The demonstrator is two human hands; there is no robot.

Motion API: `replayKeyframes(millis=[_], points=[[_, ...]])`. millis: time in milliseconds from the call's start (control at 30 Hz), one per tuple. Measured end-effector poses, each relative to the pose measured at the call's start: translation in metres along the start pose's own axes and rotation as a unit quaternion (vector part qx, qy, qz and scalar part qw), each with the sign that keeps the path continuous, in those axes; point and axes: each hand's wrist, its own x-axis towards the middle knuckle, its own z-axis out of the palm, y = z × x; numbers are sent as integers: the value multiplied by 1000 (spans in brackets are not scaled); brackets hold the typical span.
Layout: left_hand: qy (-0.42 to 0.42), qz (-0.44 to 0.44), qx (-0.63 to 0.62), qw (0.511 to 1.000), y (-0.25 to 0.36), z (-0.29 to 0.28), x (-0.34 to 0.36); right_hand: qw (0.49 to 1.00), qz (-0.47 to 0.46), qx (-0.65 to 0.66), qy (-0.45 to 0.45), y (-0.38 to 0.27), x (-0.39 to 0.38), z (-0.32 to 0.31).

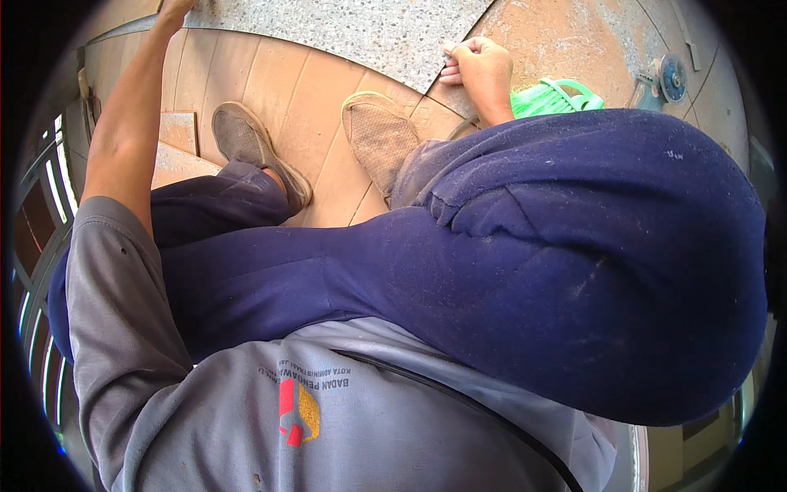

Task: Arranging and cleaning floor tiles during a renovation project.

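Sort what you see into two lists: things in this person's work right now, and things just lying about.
In the work:
- speckled slab
- right hand, at its right edge
- left hand, by its left side, partly out of frame

Apparently lying about:
- green brush
- disc tool, probably a grinder
- flat piece, far left

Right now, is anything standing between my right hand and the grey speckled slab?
Nothing visible: the right hand is at the edge of the grey speckled slab. The green brush lies right of the hand, out of the way.
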Motion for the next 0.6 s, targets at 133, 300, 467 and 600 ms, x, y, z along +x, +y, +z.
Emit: replayKeyframes(millis=[133,300,467,600], points=[[23,-13,0,1000,-1,7,2,1000,4,16,5,3,1,-1],[46,-34,16,998,-13,0,13,999,-6,41,1,8,3,3],[43,-77,30,996,-17,2,28,999,-1,47,-2,8,3,0],[32,-112,-6,993,-15,4,28,998,-5,69,7,12,5,2]])
